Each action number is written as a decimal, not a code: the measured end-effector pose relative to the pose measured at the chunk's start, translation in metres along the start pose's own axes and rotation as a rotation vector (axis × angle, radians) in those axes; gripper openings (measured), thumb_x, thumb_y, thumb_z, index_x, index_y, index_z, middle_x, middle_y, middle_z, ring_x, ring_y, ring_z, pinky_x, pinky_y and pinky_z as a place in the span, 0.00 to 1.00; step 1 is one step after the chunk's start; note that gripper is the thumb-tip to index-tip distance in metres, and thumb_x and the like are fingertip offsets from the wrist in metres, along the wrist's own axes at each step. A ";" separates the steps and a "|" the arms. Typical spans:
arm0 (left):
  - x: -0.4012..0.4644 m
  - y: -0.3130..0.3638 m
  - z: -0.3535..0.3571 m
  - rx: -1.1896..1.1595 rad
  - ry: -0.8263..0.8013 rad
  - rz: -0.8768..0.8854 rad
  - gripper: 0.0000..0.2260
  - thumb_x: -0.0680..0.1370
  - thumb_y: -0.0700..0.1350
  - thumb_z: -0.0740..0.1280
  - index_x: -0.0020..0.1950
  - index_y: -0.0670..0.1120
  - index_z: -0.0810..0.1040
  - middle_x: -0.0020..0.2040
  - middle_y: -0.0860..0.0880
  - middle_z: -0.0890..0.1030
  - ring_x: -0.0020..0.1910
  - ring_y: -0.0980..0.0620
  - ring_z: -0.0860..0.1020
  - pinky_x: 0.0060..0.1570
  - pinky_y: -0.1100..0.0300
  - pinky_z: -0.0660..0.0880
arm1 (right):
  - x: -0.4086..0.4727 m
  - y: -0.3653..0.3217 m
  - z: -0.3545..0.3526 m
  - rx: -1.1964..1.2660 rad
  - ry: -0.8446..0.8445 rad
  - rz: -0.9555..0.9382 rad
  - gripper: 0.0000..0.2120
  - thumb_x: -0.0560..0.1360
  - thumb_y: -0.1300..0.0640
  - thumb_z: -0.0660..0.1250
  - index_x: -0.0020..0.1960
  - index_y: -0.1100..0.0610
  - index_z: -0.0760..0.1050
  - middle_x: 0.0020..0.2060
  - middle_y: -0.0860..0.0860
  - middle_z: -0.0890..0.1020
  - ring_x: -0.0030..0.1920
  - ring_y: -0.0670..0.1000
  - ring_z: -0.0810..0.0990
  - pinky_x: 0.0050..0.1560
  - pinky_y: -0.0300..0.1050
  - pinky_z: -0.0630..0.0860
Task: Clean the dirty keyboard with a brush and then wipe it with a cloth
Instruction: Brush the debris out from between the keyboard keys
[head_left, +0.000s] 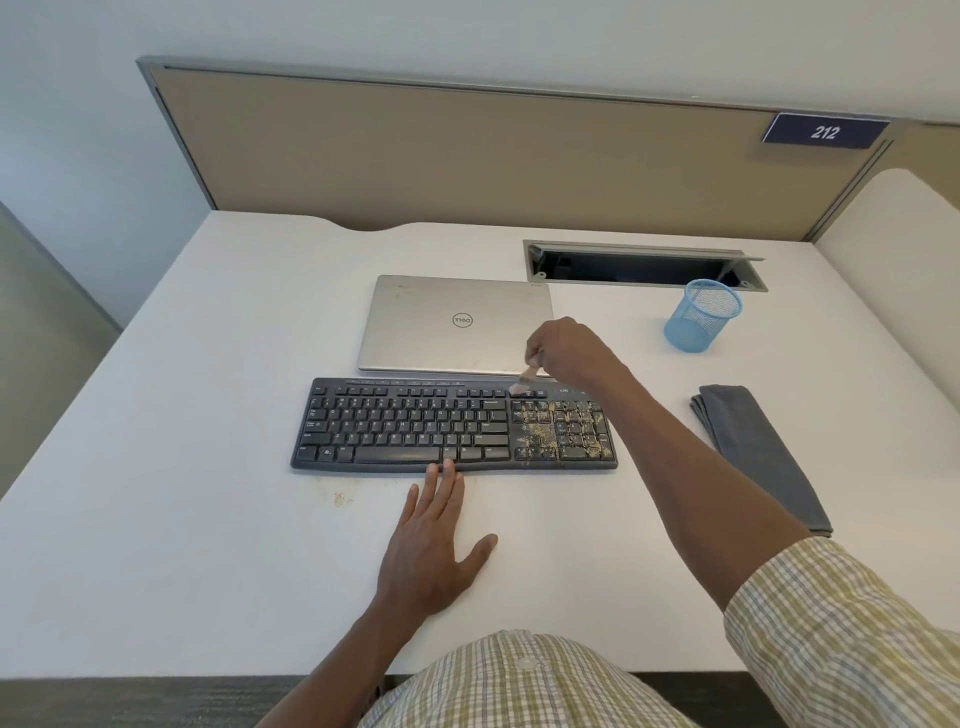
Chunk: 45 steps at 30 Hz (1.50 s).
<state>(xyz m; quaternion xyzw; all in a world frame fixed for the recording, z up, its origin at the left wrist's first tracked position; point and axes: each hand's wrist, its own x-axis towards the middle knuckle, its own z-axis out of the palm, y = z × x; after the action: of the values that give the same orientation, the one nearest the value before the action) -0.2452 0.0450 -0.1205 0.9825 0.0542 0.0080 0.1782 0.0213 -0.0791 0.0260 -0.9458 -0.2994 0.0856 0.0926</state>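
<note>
A black keyboard (405, 426) lies across the middle of the white desk (182, 545). Tan crumbs cover its number pad and arrow keys on the right side. My right hand (563, 348) grips a small brush (522, 383) with pale bristles, which touch the keyboard's top edge above the dirty keys. My left hand (436, 540) lies flat on the desk with straight fingers, the fingertips touching the keyboard's front edge below the space bar. A folded grey cloth (758, 452) lies to the right of the keyboard.
A shut silver laptop (452, 322) sits right behind the keyboard. A blue mesh pen cup (701, 317) stands at the back right, next to an open cable tray (639, 265). A few crumbs (341, 500) lie on the desk at the front left.
</note>
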 end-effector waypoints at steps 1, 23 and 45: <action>0.000 0.000 0.000 0.004 -0.004 0.002 0.40 0.80 0.70 0.49 0.83 0.47 0.44 0.82 0.52 0.38 0.80 0.54 0.34 0.79 0.56 0.38 | -0.001 0.004 0.002 -0.025 0.001 0.010 0.07 0.77 0.61 0.67 0.46 0.57 0.84 0.42 0.52 0.85 0.39 0.51 0.81 0.39 0.43 0.74; 0.001 -0.001 0.001 0.012 -0.007 0.003 0.40 0.80 0.70 0.48 0.83 0.47 0.44 0.82 0.52 0.37 0.80 0.53 0.34 0.79 0.56 0.38 | -0.010 0.021 0.012 0.076 0.090 0.282 0.10 0.73 0.66 0.62 0.33 0.62 0.73 0.31 0.56 0.79 0.32 0.56 0.76 0.27 0.39 0.68; 0.000 0.000 -0.001 0.003 -0.009 0.000 0.40 0.80 0.70 0.49 0.84 0.46 0.45 0.82 0.51 0.38 0.81 0.53 0.35 0.78 0.56 0.38 | -0.009 0.008 0.017 0.099 0.103 0.276 0.08 0.72 0.65 0.61 0.36 0.62 0.75 0.33 0.55 0.81 0.33 0.55 0.79 0.31 0.42 0.74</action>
<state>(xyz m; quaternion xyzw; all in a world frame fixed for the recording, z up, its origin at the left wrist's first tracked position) -0.2452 0.0453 -0.1197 0.9827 0.0535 0.0035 0.1771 0.0142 -0.0885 0.0091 -0.9753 -0.1570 0.0637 0.1416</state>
